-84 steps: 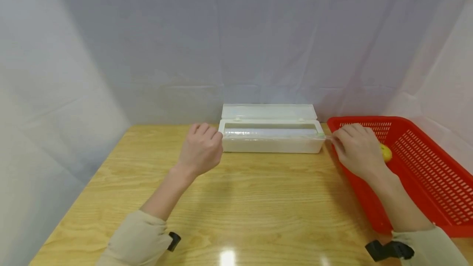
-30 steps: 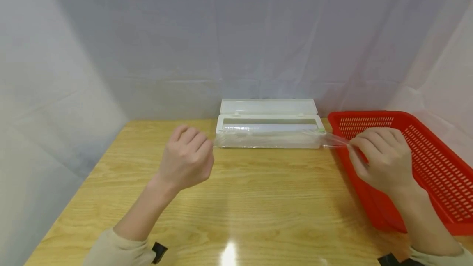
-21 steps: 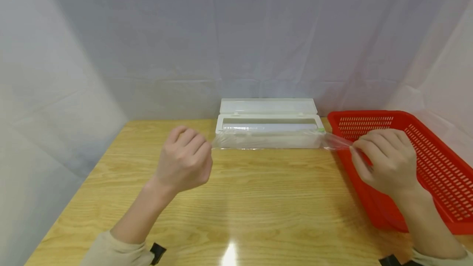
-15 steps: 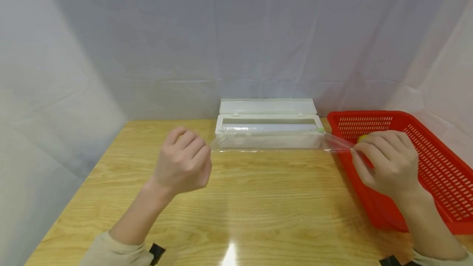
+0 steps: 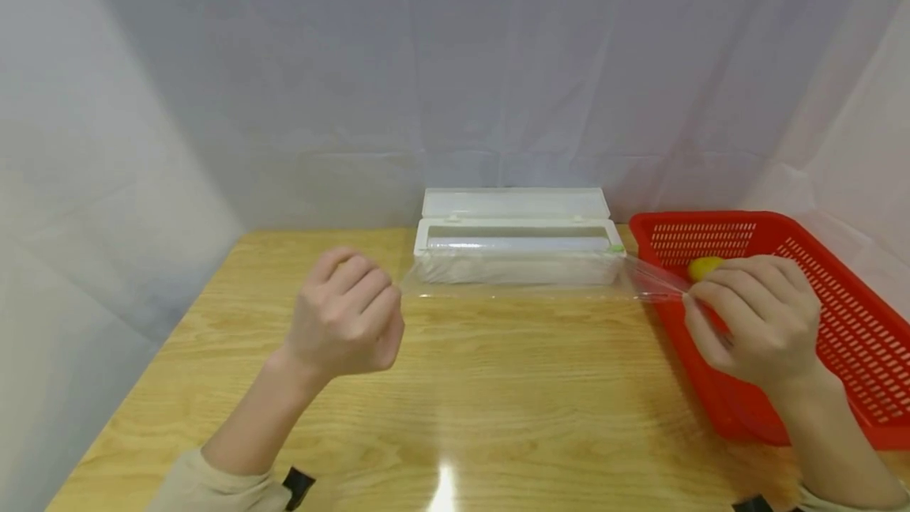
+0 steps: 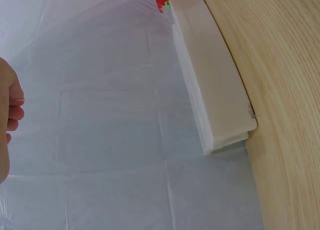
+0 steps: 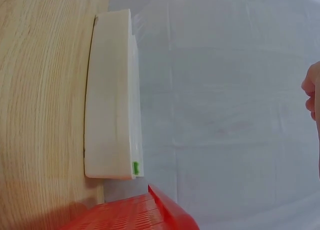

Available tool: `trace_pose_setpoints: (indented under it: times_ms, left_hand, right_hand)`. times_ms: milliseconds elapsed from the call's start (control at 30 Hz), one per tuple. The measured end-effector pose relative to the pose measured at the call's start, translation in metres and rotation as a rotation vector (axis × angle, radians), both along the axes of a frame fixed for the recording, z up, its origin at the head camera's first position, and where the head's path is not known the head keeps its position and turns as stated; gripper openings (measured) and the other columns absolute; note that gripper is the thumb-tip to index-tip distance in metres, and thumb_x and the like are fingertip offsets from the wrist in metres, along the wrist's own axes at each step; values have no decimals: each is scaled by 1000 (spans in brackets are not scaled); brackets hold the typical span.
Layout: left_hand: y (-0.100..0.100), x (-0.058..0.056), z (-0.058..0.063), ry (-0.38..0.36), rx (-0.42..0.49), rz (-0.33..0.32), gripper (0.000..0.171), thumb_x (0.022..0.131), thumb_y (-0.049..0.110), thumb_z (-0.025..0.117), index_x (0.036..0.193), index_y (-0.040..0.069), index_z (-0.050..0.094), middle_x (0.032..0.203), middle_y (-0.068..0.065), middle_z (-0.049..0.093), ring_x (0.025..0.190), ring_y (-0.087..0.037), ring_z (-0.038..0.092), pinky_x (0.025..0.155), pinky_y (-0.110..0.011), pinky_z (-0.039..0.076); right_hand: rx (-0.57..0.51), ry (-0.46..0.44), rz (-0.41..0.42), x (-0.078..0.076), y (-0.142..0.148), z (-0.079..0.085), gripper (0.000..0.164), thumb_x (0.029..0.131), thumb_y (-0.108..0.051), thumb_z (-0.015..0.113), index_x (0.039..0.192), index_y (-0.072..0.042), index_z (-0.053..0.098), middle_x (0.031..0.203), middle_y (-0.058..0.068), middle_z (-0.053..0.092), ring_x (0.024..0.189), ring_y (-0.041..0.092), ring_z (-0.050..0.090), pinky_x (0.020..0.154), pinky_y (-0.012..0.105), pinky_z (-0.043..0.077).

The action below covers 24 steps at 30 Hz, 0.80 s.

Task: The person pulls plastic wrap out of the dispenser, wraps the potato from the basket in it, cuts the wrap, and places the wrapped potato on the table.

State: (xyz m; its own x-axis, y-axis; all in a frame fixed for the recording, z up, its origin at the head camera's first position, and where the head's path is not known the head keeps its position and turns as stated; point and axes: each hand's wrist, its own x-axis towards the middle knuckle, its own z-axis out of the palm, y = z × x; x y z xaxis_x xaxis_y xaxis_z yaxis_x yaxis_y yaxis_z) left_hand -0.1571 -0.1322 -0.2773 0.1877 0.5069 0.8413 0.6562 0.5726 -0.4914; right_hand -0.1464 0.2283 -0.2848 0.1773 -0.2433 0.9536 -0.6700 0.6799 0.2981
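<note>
A clear sheet of plastic wrap point(image 5: 519, 279) stretches out of a white wrap dispenser box point(image 5: 426, 239) at the back of the table. Its lid point(image 5: 515, 202) stands raised behind, and the roll point(image 5: 526, 244) shows in the opening. My left hand point(image 5: 344, 310) pinches the sheet's left corner, fingers curled, in front of the box. On the other side my right hand point(image 5: 757, 318) pinches the right corner between thumb and fingers, above the red basket's near-left side. The sheet's front edge hangs between both hands, over the wood.
A red plastic basket point(image 5: 771, 220) stands at the right with a yellow object point(image 5: 704, 267) inside, partly behind my right hand. A green slider point(image 7: 135, 168) sits at the box's right end. White cloth point(image 5: 512, 62) hangs behind the wooden table point(image 5: 498, 385).
Both hands have drawn back toward me and moved apart, pulling more wrap out of the box. The yellow object shows again beside my right hand. The box stays in place.
</note>
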Motion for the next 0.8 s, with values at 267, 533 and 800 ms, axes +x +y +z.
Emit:
trace_pose_setpoints:
  times_ms: [267, 533, 800]
  left_hand:
    - [-3, 2, -4, -41, -47, 36, 13, 65, 1, 43, 53, 5, 44, 53, -7, 49, 53, -27, 50, 58, -39, 43]
    - [-8, 5, -9, -112, -147, 8, 16, 68, 2, 42, 54, 6, 45, 54, -6, 49, 54, -25, 49, 60, -39, 43]
    - [-11, 9, -17, -158, -199, -15, 18, 70, 2, 40, 53, 8, 43, 53, -3, 47, 53, -23, 48, 59, -38, 44]
  right_hand:
    - [61, -36, 24, 0, 1, -3, 39, 84, -21, 53, 54, 3, 53, 54, 18, 54, 51, 37, 47, 53, 48, 36]
    - [165, -134, 51, 3, 10, -12, 38, 85, -21, 51, 55, 1, 56, 56, 15, 56, 52, 35, 50, 55, 44, 38]
    - [277, -213, 98, 8, 16, -20, 33, 86, -19, 48, 58, -2, 55, 60, 11, 56, 56, 31, 50, 80, 34, 41]
